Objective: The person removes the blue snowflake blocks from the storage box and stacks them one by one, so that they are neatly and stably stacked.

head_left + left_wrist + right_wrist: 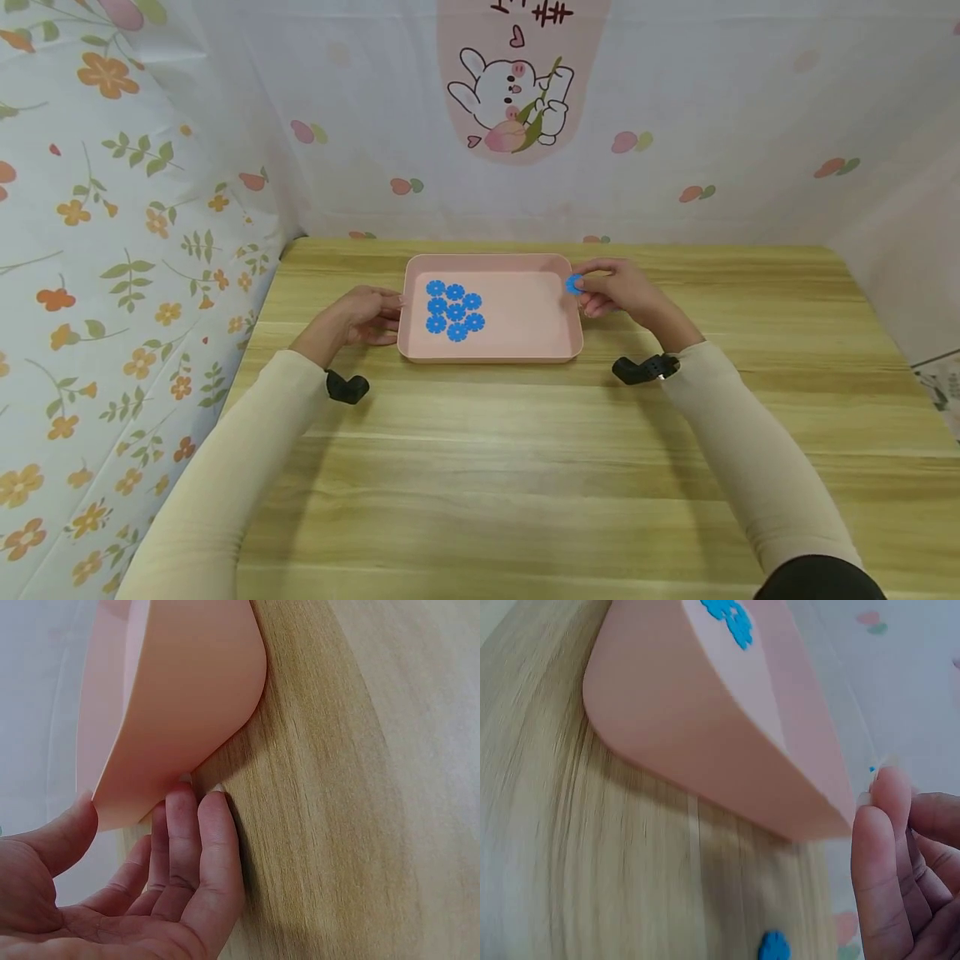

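A pink rectangular tray (525,348) sits on the table with several blue snowflake-shaped discs (455,312) grouped in its left half. My left hand (367,317) is at the tray's left end. In the left wrist view its thumb (71,832) meets the rim, while the loosely extended fingers (219,855) touch low on the outer wall. At the right rim, my right hand (618,292) pinches one blue disc (575,284) between thumb and fingertips. In the right wrist view that held disc is almost wholly hidden; another blue disc (774,946) lies on the table below the hand.
The wood-grain table (480,467) stretches in front of the tray. A white cloth with a rabbit print (517,100) hangs behind, and a flowered cloth (127,275) stands along the left. Black wrist straps (647,369) show on both arms.
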`<state>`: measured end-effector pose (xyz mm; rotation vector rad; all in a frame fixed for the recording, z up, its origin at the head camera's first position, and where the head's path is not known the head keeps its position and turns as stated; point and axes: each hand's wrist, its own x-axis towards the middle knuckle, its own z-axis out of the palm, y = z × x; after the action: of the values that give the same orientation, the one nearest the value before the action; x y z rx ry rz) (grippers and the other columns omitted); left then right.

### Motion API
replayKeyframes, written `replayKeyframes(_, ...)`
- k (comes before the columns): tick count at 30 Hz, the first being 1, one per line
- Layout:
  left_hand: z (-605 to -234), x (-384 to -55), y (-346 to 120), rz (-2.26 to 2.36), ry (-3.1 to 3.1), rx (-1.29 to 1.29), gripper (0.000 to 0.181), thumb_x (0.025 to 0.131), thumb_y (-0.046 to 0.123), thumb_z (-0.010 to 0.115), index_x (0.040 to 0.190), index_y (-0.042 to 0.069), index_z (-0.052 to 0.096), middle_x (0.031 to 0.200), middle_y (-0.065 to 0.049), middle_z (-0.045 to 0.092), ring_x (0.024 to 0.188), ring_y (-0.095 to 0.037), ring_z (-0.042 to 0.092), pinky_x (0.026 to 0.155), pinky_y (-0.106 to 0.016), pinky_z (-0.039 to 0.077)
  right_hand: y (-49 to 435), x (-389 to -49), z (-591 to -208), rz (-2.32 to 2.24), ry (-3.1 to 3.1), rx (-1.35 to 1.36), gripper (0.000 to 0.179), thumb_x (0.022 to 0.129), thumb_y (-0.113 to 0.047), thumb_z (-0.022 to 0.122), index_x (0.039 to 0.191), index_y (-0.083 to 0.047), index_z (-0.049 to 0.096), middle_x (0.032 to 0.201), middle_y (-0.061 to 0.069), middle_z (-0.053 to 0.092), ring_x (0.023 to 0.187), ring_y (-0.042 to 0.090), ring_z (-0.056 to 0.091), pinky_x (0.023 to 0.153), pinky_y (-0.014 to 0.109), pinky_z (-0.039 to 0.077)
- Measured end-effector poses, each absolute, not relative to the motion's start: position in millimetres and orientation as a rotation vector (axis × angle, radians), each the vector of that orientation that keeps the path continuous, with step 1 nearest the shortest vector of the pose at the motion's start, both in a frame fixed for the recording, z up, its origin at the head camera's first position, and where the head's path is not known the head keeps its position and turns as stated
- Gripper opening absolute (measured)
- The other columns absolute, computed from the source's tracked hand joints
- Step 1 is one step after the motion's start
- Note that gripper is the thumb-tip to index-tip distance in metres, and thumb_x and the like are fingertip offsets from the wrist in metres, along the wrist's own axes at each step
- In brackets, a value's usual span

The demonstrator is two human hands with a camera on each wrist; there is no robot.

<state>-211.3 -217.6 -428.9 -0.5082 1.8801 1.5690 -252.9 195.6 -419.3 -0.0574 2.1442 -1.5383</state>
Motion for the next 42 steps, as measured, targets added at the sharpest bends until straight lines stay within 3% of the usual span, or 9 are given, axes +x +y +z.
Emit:
replayKeyframes(5,-430,-213,-218,1.575,1.874,-0.502,0.044,0.104,0.027,0.046,0.144,0.009,0.044,0.125,-0.014,0.053,0.101,-0.024,0.059,0.093,-0.043,0.052,214,-251,-424,-1.636,2.107,0.008,0.041,0.097,-0.020,0.061,0.133,-0.002,0.052,0.073,0.004,0.067,0.057,0.013,0.065,0.063,0.032,0.059)
replayKeyframes(18,-429,-212,-217,1.575,1.878,-0.497,0.045,0.104,0.028,0.046,0.145,0.009,0.043,0.124,-0.014,0.053,0.098,-0.023,0.059,0.091,-0.043,0.053,246,-249,-447,-1.768,2.013,0.134,0.045,0.099,-0.015,0.057,0.139,0.004,0.047,0.072,0.003,0.068,0.057,0.011,0.065,0.059,0.026,0.058)
replayKeyframes(42,-431,-212,-219,1.592,1.861,-0.499,0.046,0.104,0.027,0.047,0.145,0.008,0.042,0.123,-0.014,0.053,0.099,-0.024,0.058,0.091,-0.042,0.054,248,-250,-461,-1.610,2.112,0.168,0.046,0.099,-0.017,0.058,0.138,0.004,0.048,0.073,0.000,0.068,0.058,0.009,0.066,0.060,0.026,0.058)
